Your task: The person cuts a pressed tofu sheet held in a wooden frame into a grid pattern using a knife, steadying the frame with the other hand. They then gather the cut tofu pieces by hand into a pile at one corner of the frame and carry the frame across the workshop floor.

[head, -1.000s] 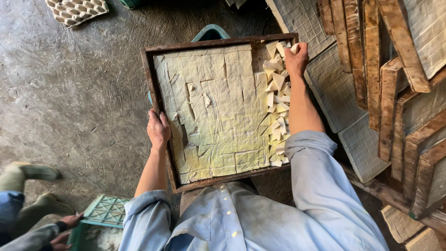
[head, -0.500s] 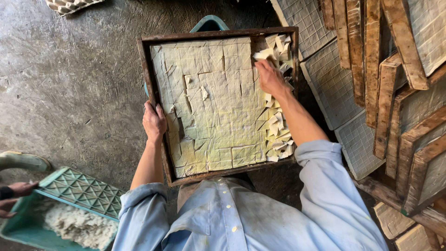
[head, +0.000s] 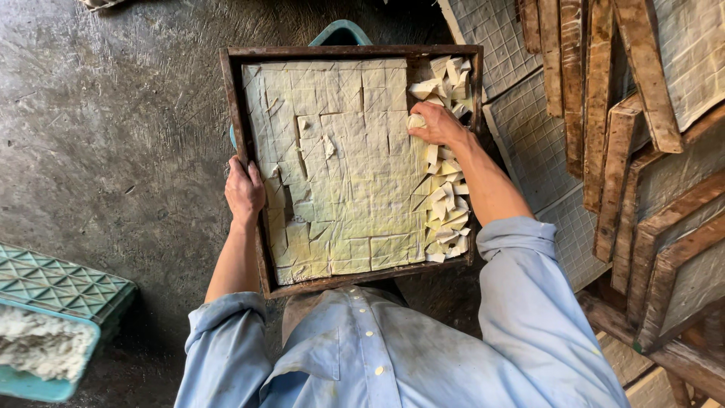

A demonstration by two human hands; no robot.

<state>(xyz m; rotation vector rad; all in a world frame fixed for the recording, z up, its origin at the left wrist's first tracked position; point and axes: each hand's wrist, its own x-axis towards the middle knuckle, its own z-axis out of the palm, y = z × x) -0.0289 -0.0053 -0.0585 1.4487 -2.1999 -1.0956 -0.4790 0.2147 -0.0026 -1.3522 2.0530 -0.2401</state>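
Seemingly right hand point(head: 438, 125) among cut squares point(head: 445, 211).

The left hand point(head: 244, 190) grips the left edge of a wooden tray point(head: 355, 52), fingers closed around its frame. The tray holds a pale slab point(head: 340, 166) cut into squares. The right hand point(head: 438, 125) rests on the slab near the far right corner, touching loose cut pieces point(head: 445, 208) that are piled along the right edge. Stacked wooden frames point(head: 642, 151) stand to the right, and a green crate point(head: 53, 283) lies on the concrete floor point(head: 113, 113) at the left.
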